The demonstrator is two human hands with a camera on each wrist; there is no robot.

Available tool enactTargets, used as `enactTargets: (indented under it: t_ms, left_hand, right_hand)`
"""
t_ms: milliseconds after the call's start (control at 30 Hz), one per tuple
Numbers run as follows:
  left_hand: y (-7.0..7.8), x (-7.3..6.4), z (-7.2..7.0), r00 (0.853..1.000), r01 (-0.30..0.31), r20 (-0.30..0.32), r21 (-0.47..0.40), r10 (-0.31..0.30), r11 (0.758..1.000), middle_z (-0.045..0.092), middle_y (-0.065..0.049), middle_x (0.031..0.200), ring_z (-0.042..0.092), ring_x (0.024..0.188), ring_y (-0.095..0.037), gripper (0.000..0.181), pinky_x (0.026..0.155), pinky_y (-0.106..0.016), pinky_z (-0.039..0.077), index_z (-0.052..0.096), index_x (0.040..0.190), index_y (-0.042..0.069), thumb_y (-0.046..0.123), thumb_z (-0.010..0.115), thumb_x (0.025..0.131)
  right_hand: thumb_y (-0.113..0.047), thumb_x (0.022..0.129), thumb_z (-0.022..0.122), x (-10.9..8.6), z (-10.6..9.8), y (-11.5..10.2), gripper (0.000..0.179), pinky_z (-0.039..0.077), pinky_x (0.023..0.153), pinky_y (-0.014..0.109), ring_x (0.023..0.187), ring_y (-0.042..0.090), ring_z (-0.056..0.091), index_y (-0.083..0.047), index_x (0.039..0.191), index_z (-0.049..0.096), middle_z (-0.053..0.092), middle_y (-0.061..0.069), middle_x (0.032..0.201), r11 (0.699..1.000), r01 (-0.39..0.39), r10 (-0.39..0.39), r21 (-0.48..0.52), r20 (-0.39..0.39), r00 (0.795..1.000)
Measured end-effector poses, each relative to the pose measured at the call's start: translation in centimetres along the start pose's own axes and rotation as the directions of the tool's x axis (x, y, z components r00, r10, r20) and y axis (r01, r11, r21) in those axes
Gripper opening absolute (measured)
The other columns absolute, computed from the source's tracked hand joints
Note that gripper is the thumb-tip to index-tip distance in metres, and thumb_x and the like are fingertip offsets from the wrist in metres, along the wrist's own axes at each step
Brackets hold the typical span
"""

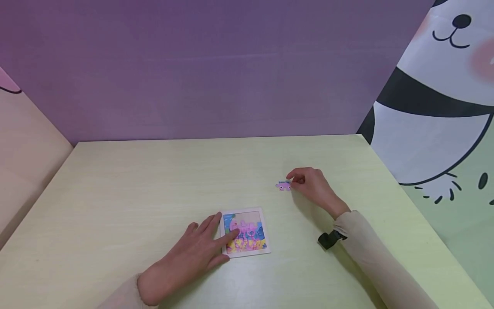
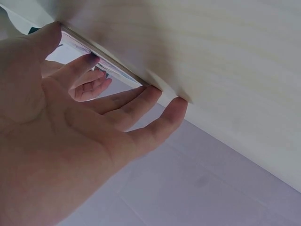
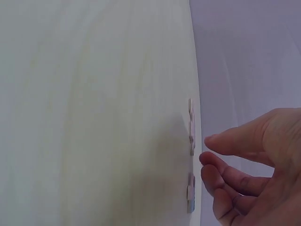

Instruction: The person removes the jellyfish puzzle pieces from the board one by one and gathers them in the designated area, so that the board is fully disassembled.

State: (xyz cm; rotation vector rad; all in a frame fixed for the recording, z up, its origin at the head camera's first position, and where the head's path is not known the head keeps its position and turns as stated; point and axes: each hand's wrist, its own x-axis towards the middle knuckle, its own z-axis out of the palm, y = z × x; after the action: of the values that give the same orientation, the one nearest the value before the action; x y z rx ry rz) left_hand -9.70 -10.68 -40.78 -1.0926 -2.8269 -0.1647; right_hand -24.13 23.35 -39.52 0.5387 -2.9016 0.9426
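Note:
A small jigsaw puzzle [image 1: 247, 236] in a pale square tray frame [image 1: 247, 210] lies on the table; its upper part shows bare backing. My left hand [image 1: 189, 253] rests at the tray's left side, with the index finger over the puzzle picture and the thumb at the lower left corner. In the left wrist view, the fingertips of my left hand [image 2: 89, 108] touch the tray edge and tabletop. A loose pink puzzle piece [image 1: 283, 186] lies beside the fingertips of my right hand [image 1: 312, 186]. The right wrist view shows another loose piece [image 3: 191, 193] near the bent fingers, which hold nothing.
The pale wooden table [image 1: 154, 180] ends at a purple wall [image 1: 216, 77] behind. A wall with a cartoon animal [image 1: 436, 141] stands on the right, and a beige wall [image 1: 27, 159] on the left. A black strap device [image 1: 329, 239] is on my right wrist.

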Motion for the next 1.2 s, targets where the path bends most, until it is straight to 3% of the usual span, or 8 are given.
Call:
enactTargets:
  t_ms: [267,700,933,1200]
  left_hand:
    - [0.0,0.0,0.1,1.000,-0.010,-0.005,0.014,0.010,1.000,0.044,-0.025,0.145,0.046,0.132,-0.035,0.052,0.091,-0.050,0.046,0.053,0.145,0.027,0.048,0.058,0.097]
    - [0.4,0.4,0.3,1.000,0.016,0.005,0.020,-0.016,1.000,0.045,-0.025,0.146,0.046,0.133,-0.037,0.053,0.092,-0.055,0.046,0.055,0.144,0.029,0.049,0.061,0.096]
    - [0.2,0.4,0.6,0.999,0.022,0.031,-0.016,-0.022,1.000,0.042,-0.026,0.149,0.043,0.135,-0.038,0.053,0.094,-0.058,0.045,0.053,0.146,0.030,0.051,0.058,0.097]
    - [0.2,0.1,0.5,1.000,0.009,-0.001,0.048,-0.009,0.999,0.047,-0.024,0.145,0.047,0.131,-0.035,0.052,0.089,-0.052,0.049,0.054,0.144,0.032,0.051,0.059,0.096]
  right_hand:
    - [-0.005,0.090,0.072,-0.3,0.4,-1.6,0.019,0.051,0.069,0.035,0.078,0.022,0.063,0.000,0.108,0.071,0.071,0.010,0.088,1.000,-0.013,0.013,0.007,-0.005,1.000]
    - [-0.006,0.092,0.068,-0.8,1.4,-3.2,0.015,0.051,0.070,0.033,0.078,0.019,0.063,-0.002,0.106,0.071,0.071,0.005,0.087,0.999,0.005,-0.006,0.036,0.029,1.000]
    - [-0.004,0.091,0.068,-1.1,2.2,-5.0,0.016,0.051,0.074,0.034,0.082,0.017,0.064,-0.002,0.106,0.072,0.072,0.004,0.090,0.996,0.057,-0.060,0.070,0.050,0.997]
    - [-0.008,0.094,0.067,-1.3,3.9,-7.6,0.015,0.053,0.071,0.028,0.083,0.013,0.063,-0.004,0.107,0.072,0.072,0.002,0.092,0.990,0.119,-0.127,0.073,0.118,0.985]
